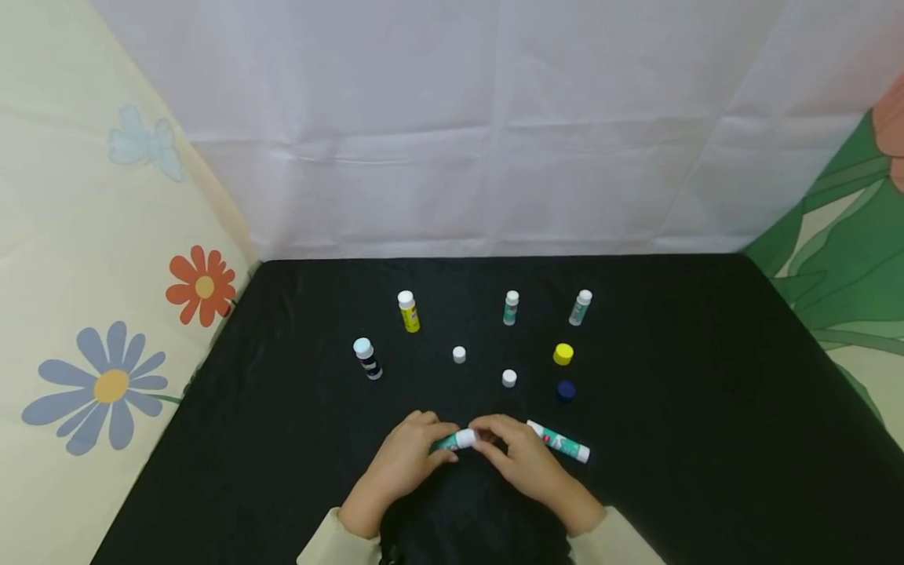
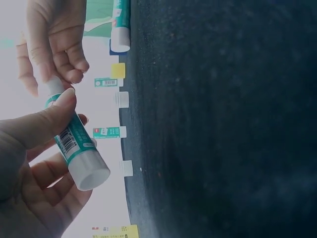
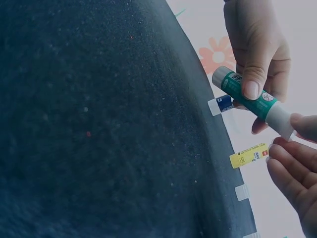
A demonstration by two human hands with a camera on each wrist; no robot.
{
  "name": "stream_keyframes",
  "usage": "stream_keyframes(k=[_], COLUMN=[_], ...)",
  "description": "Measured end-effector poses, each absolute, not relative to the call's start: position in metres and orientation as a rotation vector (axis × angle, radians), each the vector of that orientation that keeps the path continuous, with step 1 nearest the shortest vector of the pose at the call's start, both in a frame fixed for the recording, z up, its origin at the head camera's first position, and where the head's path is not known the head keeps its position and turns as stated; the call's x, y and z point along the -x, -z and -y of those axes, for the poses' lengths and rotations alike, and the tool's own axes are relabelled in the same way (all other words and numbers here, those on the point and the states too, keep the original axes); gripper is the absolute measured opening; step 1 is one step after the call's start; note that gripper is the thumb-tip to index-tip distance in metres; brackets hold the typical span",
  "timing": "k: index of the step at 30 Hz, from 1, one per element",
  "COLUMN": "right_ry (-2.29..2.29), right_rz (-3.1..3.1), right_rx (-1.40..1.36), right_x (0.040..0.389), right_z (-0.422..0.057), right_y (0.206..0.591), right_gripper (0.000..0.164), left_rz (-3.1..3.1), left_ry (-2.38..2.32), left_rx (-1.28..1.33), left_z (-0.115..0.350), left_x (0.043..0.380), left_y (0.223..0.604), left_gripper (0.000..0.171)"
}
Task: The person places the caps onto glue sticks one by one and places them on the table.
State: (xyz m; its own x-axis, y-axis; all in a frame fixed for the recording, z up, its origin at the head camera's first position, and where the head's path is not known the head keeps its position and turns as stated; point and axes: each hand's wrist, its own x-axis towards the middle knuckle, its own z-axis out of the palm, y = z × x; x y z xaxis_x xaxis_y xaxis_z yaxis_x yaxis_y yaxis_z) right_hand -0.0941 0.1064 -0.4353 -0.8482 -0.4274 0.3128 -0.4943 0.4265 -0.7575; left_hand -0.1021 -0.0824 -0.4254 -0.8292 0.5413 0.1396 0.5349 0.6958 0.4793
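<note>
Left hand clamped round a green-and-white glue stick, right hand pinching its white end, matching stick lying just outside right hand, four loose caps beyond both hands.

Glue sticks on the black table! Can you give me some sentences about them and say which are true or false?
1. The left hand holds a green-and-white glue stick. True.
2. The dark blue glue stick lies on its side. False: it stands upright.
3. The right hand pinches the held stick's white end. True.
4. The yellow cap is on the yellow glue stick. False: it sits apart on the table.
5. Another green-and-white stick lies beside the right hand. True.
</note>
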Motion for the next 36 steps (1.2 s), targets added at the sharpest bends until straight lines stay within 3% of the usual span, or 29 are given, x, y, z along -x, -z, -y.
stream_keyframes(k=[18,36], right_ry=[-1.439,-1.422], right_rz=[2.666,2.617], right_rx=[-0.767,-0.732], right_x=[0.0964,0.0954], right_z=[-0.1075,-0.1065], right_y=[0.4368,0.4397], right_gripper=[0.016,0.014], left_rz=[-2.913,-2.979], left_ry=[-0.919,-0.918], left_rx=[-0.742,-0.829], left_z=[0.0809,0.0773], left_x=[0.103,0.1041], left_y=[0.4261,0.4243], left_gripper=[0.018,0.018])
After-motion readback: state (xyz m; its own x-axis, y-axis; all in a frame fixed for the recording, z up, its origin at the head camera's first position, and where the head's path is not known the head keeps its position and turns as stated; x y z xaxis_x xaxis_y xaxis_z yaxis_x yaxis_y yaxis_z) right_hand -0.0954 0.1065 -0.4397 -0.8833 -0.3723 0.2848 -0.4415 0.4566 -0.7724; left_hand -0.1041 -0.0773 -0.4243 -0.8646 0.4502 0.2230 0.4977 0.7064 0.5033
